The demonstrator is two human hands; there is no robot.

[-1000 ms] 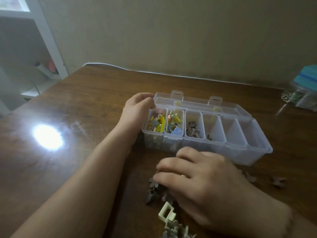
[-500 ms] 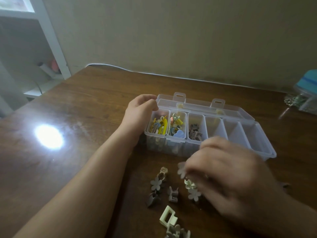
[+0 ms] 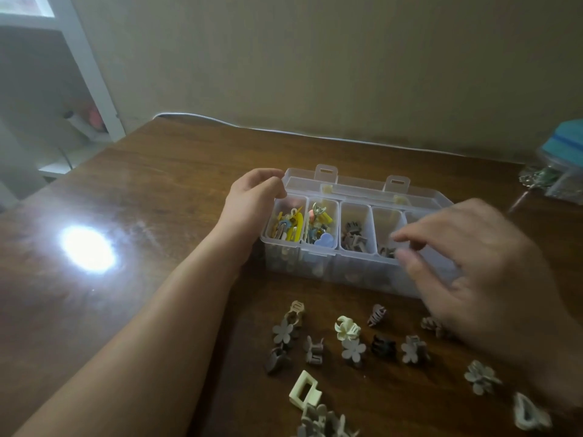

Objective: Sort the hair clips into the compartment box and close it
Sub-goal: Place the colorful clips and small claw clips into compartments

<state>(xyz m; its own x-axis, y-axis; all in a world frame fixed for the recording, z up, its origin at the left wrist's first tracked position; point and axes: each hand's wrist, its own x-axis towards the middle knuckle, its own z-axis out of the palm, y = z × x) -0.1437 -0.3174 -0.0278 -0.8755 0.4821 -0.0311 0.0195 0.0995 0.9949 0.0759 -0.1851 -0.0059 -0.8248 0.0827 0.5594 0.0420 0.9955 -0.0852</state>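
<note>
A clear compartment box (image 3: 315,269) stands open on the wooden table, its lid (image 3: 362,188) folded back. My left hand (image 3: 252,200) grips the box's left end at the far corner. Colourful clips fill the two left compartments, and brown claw clips (image 3: 353,236) lie in the third. My right hand (image 3: 473,263) hovers over the fourth compartment with its fingers spread apart, above a small brown clip (image 3: 386,251) lying there. Several loose clips lie in front of the box, among them a cream claw clip (image 3: 346,328), a grey flower clip (image 3: 285,331) and a cream square clip (image 3: 304,393).
A clear container with a teal top (image 3: 563,159) sits at the table's far right edge. A white cable (image 3: 284,131) runs along the back edge by the wall. A white shelf unit (image 3: 94,77) stands to the left. A bright glare spot (image 3: 86,249) marks the tabletop.
My right hand rose from the pile of clips on the table and moved to the fourth compartment, where its fingers have spread. My left hand stayed on the box.
</note>
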